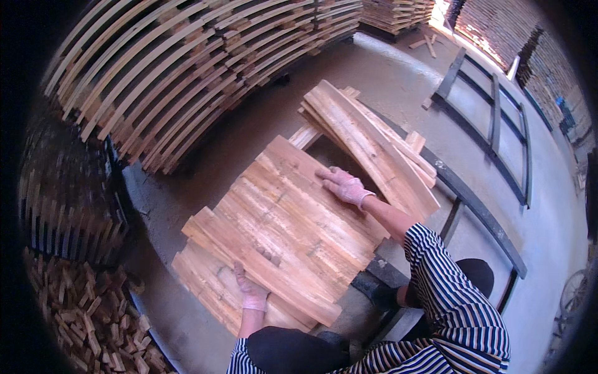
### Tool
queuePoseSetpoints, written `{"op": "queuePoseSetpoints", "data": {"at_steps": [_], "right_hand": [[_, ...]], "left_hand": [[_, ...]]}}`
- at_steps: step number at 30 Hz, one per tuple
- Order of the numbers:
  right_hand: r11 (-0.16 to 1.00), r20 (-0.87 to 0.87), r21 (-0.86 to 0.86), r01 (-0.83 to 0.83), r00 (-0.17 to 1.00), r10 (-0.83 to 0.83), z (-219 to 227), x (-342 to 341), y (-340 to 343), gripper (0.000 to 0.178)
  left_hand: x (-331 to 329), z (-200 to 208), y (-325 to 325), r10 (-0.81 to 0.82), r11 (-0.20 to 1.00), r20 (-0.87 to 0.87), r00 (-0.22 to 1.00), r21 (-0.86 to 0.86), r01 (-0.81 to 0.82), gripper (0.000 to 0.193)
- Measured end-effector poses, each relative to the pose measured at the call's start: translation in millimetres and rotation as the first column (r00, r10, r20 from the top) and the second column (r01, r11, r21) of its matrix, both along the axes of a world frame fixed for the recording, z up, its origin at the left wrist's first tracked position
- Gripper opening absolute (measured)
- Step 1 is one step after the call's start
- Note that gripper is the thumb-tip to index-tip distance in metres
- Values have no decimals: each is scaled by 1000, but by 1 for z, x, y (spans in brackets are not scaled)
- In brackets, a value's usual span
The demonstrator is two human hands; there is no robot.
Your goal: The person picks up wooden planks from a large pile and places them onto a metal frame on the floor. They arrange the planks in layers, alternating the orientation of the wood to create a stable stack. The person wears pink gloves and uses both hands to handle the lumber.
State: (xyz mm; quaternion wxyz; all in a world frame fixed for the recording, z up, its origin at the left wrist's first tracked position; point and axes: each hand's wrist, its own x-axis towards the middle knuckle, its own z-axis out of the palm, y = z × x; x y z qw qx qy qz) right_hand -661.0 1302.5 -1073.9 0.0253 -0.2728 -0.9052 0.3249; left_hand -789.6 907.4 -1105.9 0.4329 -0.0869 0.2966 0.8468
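Pale wooden planks (293, 206) lie side by side in a flat layer in front of me. My left hand (251, 293), in a light pinkish glove, is closed around one plank (212, 237) near the layer's left side. That plank sits tilted over its neighbours; its far edge shows what look like my fingertips, and the rest of the fingers are hidden beneath it. Farther right, my right hand (344, 186), gloved alike, rests on the plank at the layer's right edge with fingers stretched out.
More loose planks (367, 143) lie crosswise beyond my right hand. Dark metal frames (479, 218) stand low to the right. Tall stacks of spaced boards (168, 68) rise at the back left. A heap of short wood pieces (93, 318) lies at the lower left.
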Motion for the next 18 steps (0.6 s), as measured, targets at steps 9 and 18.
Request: {"op": "queuePoseSetpoints", "data": {"at_steps": [9, 18], "right_hand": [[580, 87, 801, 145, 931, -354, 14, 17, 72, 98], [960, 3, 280, 8, 1000, -9, 61, -18, 30, 90]], "left_hand": [[1, -3, 11, -27, 988, 33, 999, 155, 22, 77], [-14, -73, -71, 188, 975, -41, 981, -113, -191, 77]]}}
